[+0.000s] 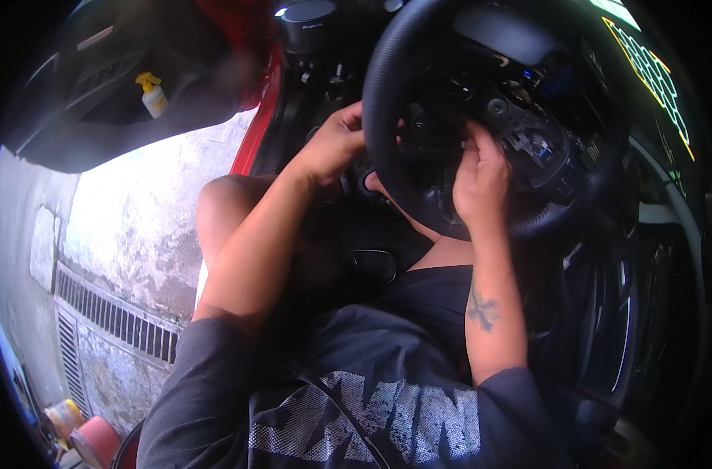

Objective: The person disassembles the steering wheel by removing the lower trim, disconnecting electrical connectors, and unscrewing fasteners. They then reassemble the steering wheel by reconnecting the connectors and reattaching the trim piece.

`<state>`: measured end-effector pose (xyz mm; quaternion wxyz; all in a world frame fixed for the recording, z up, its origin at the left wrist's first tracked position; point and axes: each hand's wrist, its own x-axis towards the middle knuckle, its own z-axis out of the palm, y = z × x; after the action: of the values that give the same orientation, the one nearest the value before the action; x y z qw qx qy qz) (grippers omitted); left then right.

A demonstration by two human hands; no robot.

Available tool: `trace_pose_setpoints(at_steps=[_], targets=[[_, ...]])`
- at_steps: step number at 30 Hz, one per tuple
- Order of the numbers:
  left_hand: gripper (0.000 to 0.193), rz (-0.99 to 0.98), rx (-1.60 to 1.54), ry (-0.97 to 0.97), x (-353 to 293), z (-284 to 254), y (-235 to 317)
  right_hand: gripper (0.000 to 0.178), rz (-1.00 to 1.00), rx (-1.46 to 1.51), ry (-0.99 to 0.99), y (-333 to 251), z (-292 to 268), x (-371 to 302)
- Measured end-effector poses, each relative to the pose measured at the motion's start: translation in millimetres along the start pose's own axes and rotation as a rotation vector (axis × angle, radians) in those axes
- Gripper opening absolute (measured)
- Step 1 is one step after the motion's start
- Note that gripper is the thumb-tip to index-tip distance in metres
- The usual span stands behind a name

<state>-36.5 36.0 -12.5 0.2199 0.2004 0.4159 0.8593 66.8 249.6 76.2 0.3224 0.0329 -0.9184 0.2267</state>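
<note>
The black steering wheel (pixel 382 82) stands in front of me, its hub opened up with bare parts (pixel 539 148) showing. My left hand (pixel 336 147) reaches behind the left side of the rim. Its fingers are curled, and the rim hides most of their tips. Inside the wheel, my right hand (pixel 481 172) has thumb and fingers pinched together at a dark part left of the hub. What either hand holds is too dark to make out.
The car door (pixel 113 94) is open at left, with a yellow-topped spray bottle (pixel 151 95) in its pocket. Below lie concrete ground (pixel 137 211) and a drain grate (pixel 117 313). A pink container (pixel 98 442) stands at lower left. A red door sill (pixel 254 141) borders my seat.
</note>
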Motion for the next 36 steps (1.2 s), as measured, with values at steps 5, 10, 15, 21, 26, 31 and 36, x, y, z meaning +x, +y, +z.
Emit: trace_pose_setpoints(at_steps=[5, 10, 15, 21, 26, 31, 36], targets=[[0.049, 0.006, -0.207, -0.066, 5, 20, -14, 0.040, 0.004, 0.046, 0.002, -4, -2, 2], [0.065, -0.040, -0.167, 0.031, 15, 15, -19, 0.040, -0.009, 0.040, 0.019, -4, -3, -1], [0.061, -0.061, -0.082, 0.003, 17, 16, -17, 0.037, -0.011, 0.035, 0.043, -4, -4, -1], [0.053, -0.044, -0.126, -0.001, 18, 21, -16, 0.036, -0.042, 0.035, 0.047, -4, -3, 0], [0.047, -0.041, -0.089, 0.058, 12, 34, -8, 0.036, -0.056, 0.060, 0.086, -2, -2, 0], [0.043, -0.032, -0.127, -0.008, 17, 16, -15, 0.036, -0.036, 0.025, 0.083, -4, 0, -1], [0.044, -0.048, -0.163, -0.055, 16, 12, -15, 0.035, -0.065, 0.026, 0.115, -4, 1, -2]])
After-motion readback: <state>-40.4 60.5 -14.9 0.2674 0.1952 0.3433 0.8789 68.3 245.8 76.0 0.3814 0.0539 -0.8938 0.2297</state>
